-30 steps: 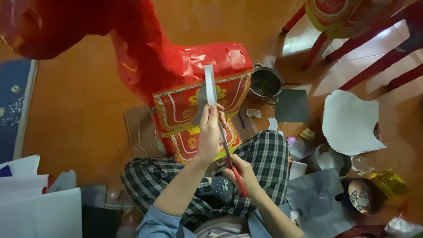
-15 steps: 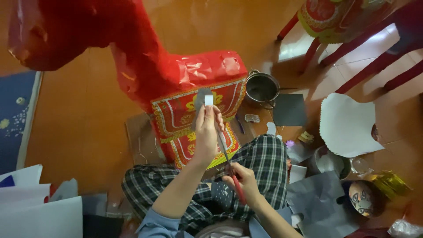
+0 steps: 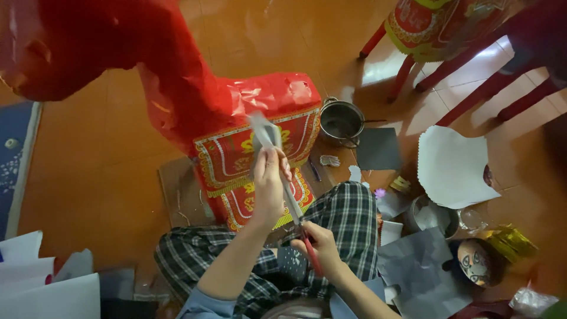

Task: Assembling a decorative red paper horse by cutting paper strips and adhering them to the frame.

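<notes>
My left hand pinches a strip of white-grey paper and holds it up in front of me. My right hand grips red-handled scissors whose blades reach up along the strip toward the left fingers. Behind both stands a large red paper horse figure with a red and gold patterned cloth panel on its flank. I sit on the floor with legs in checked trousers.
A small metal pot and a dark paper sheet lie on the orange floor beyond my knee. White scalloped paper, grey sheets, a painted mask and a metal bowl are at right. White sheets lie at left. Red stool legs stand far right.
The paper strip now sits lower and tilts left, and it looks shorter above my left hand. My view has shifted, so the horse and stools appear lower in frame.
</notes>
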